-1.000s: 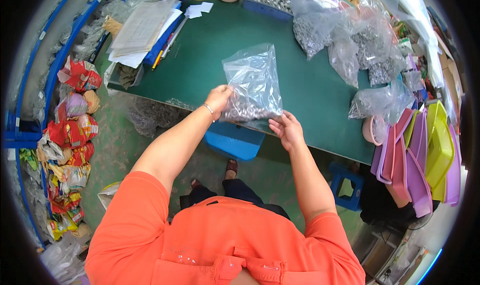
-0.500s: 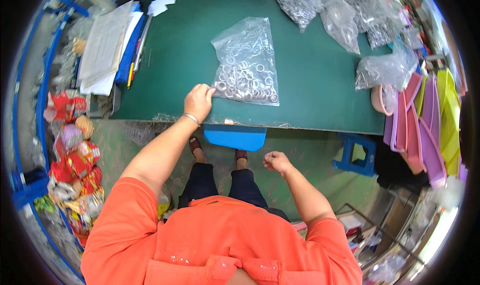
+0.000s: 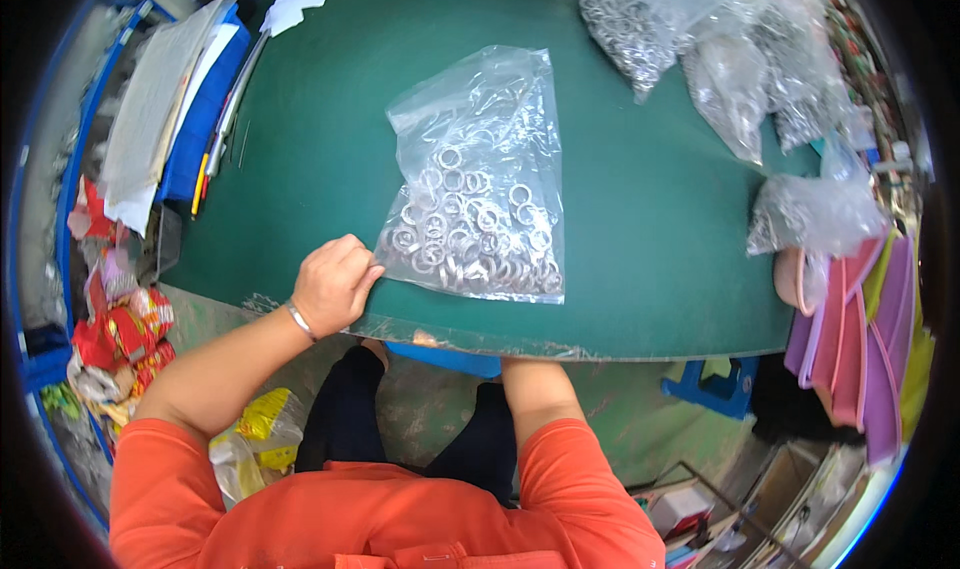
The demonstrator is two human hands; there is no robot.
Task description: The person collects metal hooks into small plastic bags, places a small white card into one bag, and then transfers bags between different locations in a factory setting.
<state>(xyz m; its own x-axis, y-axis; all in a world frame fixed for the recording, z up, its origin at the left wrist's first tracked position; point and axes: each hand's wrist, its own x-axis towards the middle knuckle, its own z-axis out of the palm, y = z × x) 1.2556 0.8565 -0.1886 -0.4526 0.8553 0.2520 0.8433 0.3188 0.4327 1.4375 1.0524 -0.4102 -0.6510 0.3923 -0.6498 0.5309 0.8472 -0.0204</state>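
Note:
A clear plastic bag (image 3: 475, 179) lies flat on the green table (image 3: 660, 259), with many silvery metal rings (image 3: 470, 234) gathered in its lower half. My left hand (image 3: 338, 284), with a bracelet at the wrist, is closed on the bag's lower left corner, thumb and fingers pinching the plastic. My right forearm (image 3: 540, 394) reaches forward beneath the table's front edge. The tabletop hides my right hand. Under the edge, close to that arm, part of a blue stool (image 3: 440, 357) shows.
Several bags of metal parts (image 3: 630, 29) stand at the back right, and another bag (image 3: 815, 214) lies nearer. Pink, purple and green plastic bins (image 3: 850, 339) crowd the right edge. Papers and a blue folder (image 3: 205, 109) lie at left. Another blue stool (image 3: 712, 384) stands on the floor.
My right hand has gone from beside the stool to under the table, out of sight. The view has shifted closer to the table; my left hand still holds the bag's corner.

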